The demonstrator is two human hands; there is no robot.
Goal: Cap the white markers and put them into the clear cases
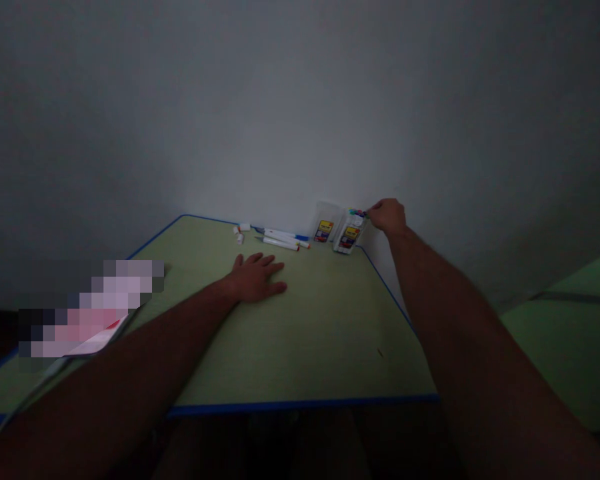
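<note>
My left hand (257,279) lies palm down on the pale green table (310,333), its fingers spread and nothing in them. Beyond its fingertips are several white markers (280,243) and a few small white caps (240,233). Over at the back right corner, my right hand (389,216) pinches at the upper edge of a clear marker case (350,233) with coloured marker ends showing at its top. Whether the fingers grip a marker or the case itself is too dark and small to tell. A second clear case (325,223) stands just left of it, touching or nearly so.
A grey wall (280,120) rises directly behind the table. At the left lies a lit, pixelated object (97,313) with a pale cable (35,390) running toward me. Blue edging (305,405) borders the tabletop. Another green surface (570,353) is at the far right.
</note>
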